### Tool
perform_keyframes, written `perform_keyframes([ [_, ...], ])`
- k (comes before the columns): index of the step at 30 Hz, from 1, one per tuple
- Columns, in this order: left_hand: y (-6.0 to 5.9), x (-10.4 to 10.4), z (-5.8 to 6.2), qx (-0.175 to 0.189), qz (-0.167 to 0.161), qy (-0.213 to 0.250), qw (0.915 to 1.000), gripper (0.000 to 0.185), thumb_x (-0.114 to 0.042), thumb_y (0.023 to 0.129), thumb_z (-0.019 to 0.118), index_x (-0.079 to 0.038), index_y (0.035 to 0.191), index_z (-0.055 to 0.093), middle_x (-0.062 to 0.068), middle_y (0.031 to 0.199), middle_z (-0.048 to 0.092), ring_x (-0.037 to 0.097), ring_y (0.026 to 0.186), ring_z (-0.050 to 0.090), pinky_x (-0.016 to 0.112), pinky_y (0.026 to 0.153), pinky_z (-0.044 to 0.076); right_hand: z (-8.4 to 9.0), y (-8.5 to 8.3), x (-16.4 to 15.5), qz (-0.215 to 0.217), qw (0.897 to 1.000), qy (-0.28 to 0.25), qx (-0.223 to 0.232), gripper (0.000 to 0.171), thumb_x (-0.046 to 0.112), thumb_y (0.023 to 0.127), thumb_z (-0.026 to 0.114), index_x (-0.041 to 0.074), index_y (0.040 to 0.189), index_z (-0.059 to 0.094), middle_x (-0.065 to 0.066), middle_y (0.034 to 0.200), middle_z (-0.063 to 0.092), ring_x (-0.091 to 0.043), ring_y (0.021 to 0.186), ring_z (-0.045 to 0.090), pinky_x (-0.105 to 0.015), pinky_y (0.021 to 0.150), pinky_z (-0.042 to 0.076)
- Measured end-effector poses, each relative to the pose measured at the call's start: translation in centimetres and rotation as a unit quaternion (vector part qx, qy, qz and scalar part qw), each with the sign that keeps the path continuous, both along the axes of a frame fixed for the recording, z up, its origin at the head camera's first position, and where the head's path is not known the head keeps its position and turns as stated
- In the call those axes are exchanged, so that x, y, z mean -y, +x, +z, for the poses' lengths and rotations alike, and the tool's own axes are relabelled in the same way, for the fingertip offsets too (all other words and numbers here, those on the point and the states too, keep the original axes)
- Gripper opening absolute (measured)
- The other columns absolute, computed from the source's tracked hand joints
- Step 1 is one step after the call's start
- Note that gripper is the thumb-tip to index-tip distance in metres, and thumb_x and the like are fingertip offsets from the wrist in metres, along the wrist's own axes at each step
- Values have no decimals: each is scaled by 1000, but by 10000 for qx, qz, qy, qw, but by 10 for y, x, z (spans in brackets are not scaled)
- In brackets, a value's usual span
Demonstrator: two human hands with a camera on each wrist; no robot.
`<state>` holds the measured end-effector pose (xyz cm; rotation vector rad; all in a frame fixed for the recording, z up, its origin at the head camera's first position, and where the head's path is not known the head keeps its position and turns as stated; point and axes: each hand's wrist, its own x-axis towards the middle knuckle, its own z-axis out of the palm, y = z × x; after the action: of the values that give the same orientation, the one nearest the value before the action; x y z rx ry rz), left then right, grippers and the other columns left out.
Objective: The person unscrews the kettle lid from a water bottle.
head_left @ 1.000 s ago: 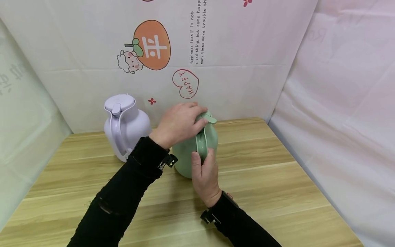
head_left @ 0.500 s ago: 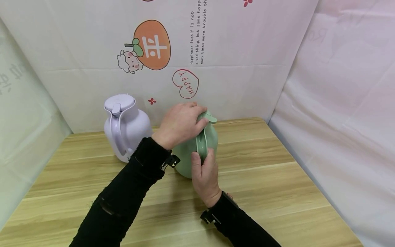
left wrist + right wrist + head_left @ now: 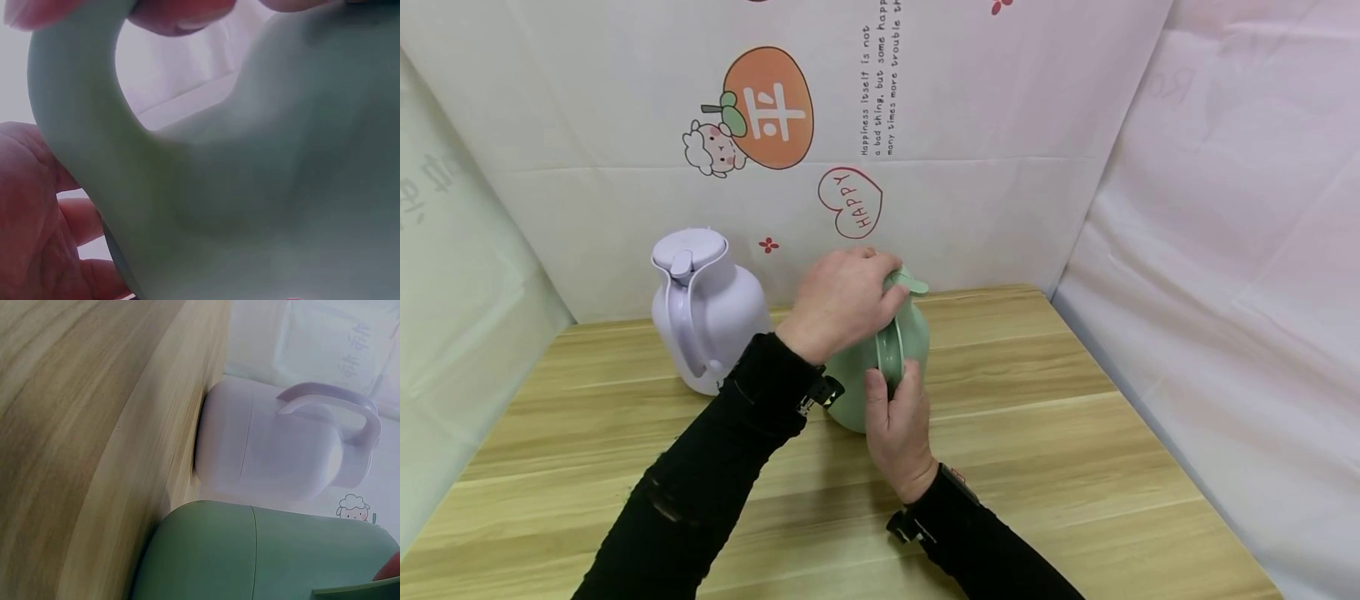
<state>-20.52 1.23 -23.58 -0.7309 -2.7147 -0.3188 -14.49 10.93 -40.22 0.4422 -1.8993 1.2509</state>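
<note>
A white cloth (image 3: 460,233) with faint lettering hangs at the left edge, beside a wood-grained bench (image 3: 1060,467). On the bench, towards the back, stands a pale purple jug (image 3: 724,308), upright, its handle turned to the wearer. Above it the back cloth (image 3: 985,167) carries a sheep (image 3: 711,150), an orange fruit (image 3: 775,108) and a small red flower (image 3: 768,245). Next comes the left hand (image 3: 844,292), reaching in from a black sleeve (image 3: 700,483). Its grip is closed over the top of the green jug, thumb on the near side of the green lid (image 3: 913,282); the farther fingers are hidden in the head view. A red heart reading HAPPY (image 3: 851,203) is printed just above that hand. The green jug (image 3: 850,392) stands upright on the bench, to the right of the purple one, near the back. Below the left hand is its handle (image 3: 890,354), with the right hand (image 3: 900,433) at the lower part: this grip is wrapped round the handle, thumb at the left. The right sleeve (image 3: 1000,542), also black, runs off the bottom, and a whitish-pink cloth (image 3: 1225,250) closes the right side.
</note>
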Motion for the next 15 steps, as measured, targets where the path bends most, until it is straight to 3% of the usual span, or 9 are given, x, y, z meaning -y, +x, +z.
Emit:
perform_keyframes([
  [15,6,-7,0,-379,326,33,9987,33,-38,102,59,-18,124,74,5,111,74,25,97,70,39,73,56,1,0,0,54,9999,-39,-114,31,28,112,48,-3,113,50,-6,82,50,-14,71,50,-28,61,45],
])
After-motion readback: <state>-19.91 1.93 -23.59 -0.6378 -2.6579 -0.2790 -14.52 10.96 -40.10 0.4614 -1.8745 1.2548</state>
